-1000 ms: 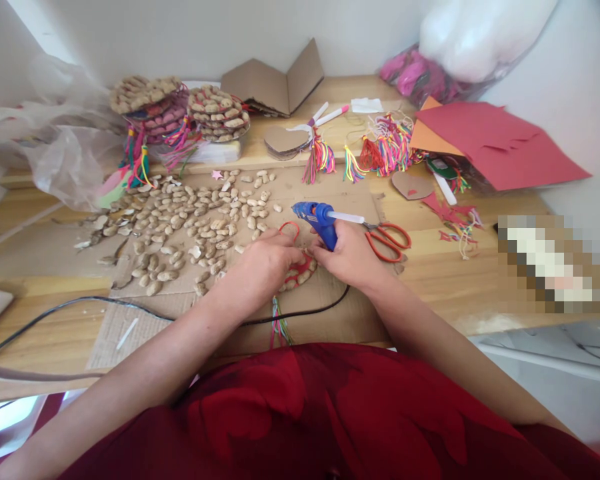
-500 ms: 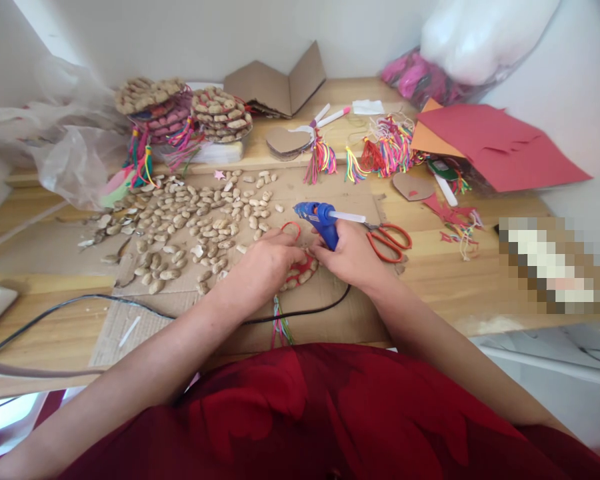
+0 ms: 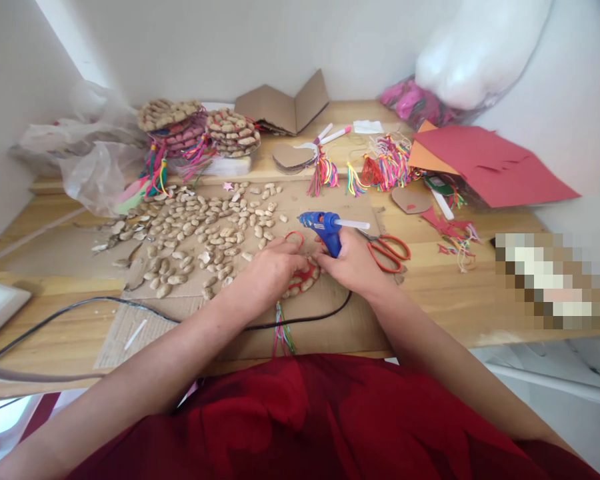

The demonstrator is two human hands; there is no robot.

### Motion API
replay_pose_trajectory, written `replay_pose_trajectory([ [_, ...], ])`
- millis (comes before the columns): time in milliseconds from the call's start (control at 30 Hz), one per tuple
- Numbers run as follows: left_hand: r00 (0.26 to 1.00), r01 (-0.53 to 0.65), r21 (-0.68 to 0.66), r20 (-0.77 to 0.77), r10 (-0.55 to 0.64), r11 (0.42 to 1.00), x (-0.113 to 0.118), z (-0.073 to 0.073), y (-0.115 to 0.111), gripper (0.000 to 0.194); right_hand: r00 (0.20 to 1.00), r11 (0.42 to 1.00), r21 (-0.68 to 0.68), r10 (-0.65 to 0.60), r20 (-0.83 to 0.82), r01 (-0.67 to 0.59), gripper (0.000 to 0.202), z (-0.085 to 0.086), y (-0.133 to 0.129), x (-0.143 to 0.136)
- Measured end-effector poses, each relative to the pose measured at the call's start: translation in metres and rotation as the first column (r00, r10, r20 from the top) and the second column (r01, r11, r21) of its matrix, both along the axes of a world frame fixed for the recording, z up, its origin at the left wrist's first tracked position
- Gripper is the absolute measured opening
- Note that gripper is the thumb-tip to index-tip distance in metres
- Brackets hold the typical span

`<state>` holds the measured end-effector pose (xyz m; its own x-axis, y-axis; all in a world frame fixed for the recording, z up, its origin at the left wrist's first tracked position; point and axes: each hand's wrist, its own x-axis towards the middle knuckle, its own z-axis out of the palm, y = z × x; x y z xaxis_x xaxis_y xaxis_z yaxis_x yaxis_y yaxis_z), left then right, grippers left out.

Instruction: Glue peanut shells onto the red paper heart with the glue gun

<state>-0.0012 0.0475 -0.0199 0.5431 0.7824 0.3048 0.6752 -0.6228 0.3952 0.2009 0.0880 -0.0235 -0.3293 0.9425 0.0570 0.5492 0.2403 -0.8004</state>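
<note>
My right hand [image 3: 353, 261] is wrapped round the handle of a blue glue gun [image 3: 325, 227], whose nozzle points left and whose clear glue stick juts out to the right. Below the gun lies a red piece edged with peanuts [image 3: 305, 279], partly covered by my fingers. My left hand [image 3: 275, 267] rests on its left side with fingers bent; what they pinch, if anything, is hidden. A red loop [image 3: 295, 237] shows above the left fingers. A multicoloured tassel [image 3: 283, 330] hangs from the piece toward me.
Loose peanuts [image 3: 180, 220] cover the cardboard at left. Red-handled scissors [image 3: 390, 253] lie right of my right hand. A black cable [image 3: 80, 303] crosses the front. Behind stand peanut-covered stacks [image 3: 173, 127], tassels [image 3: 390, 163], a cardboard heart [image 3: 410, 200] and red paper [image 3: 500, 163].
The whole view has shifted, so the table things appear slightly lower. Both hands keep nearly the same pose over the red piece, and the glue gun stays in my right hand.
</note>
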Motion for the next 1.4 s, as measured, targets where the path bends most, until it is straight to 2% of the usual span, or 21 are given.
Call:
replay_pose_trajectory([
  [100, 1.000, 0.009, 0.037, 0.012, -0.009, 0.999, -0.002, 0.000, -0.002, 0.020, 0.997, 0.999, -0.049, -0.008, -0.079, 0.004, 0.028, 0.000, 0.000, 0.000],
  [233, 0.998, -0.003, 0.086, 0.060, -0.003, 0.996, -0.010, -0.001, -0.004, 0.025, 0.997, 0.998, -0.053, -0.022, -0.078, 0.018, 0.027, 0.001, 0.000, -0.001],
  [333, 0.988, -0.112, 0.142, 0.124, 0.094, 0.984, -0.018, 0.001, -0.005, 0.026, 0.995, 0.998, -0.060, -0.003, -0.098, -0.002, 0.025, 0.002, -0.001, -0.001],
  [433, 0.976, -0.193, 0.171, 0.134, 0.171, 0.966, -0.024, 0.004, -0.008, 0.018, 0.993, 0.998, -0.062, 0.016, -0.117, -0.023, 0.028, 0.002, -0.002, -0.001],
  [567, 0.987, -0.148, 0.108, 0.076, 0.140, 0.983, -0.023, 0.005, -0.012, 0.013, 0.995, 0.998, -0.044, 0.038, -0.095, -0.043, 0.029, -0.001, -0.001, 0.000],
  [800, 0.983, -0.185, 0.065, 0.034, 0.183, 0.981, -0.009, 0.003, -0.012, 0.009, 0.994, 0.997, -0.014, 0.068, -0.085, -0.069, 0.025, -0.007, -0.001, -0.001],
  [1033, 0.973, -0.228, 0.045, -0.016, 0.229, 0.973, -0.004, 0.007, -0.011, 0.011, 0.997, 0.997, 0.002, 0.073, -0.038, -0.073, 0.025, -0.006, -0.002, -0.003],
  [1200, 0.976, -0.215, 0.025, -0.016, 0.215, 0.976, -0.003, 0.008, -0.012, 0.010, 0.996, 0.996, 0.015, 0.089, 0.024, -0.090, 0.034, -0.003, -0.003, -0.004],
  [1400, 0.976, -0.211, 0.017, -0.048, 0.212, 0.977, -0.002, 0.011, -0.013, 0.011, 0.995, 0.999, -0.003, 0.054, 0.084, -0.054, 0.027, 0.000, -0.004, -0.005],
])
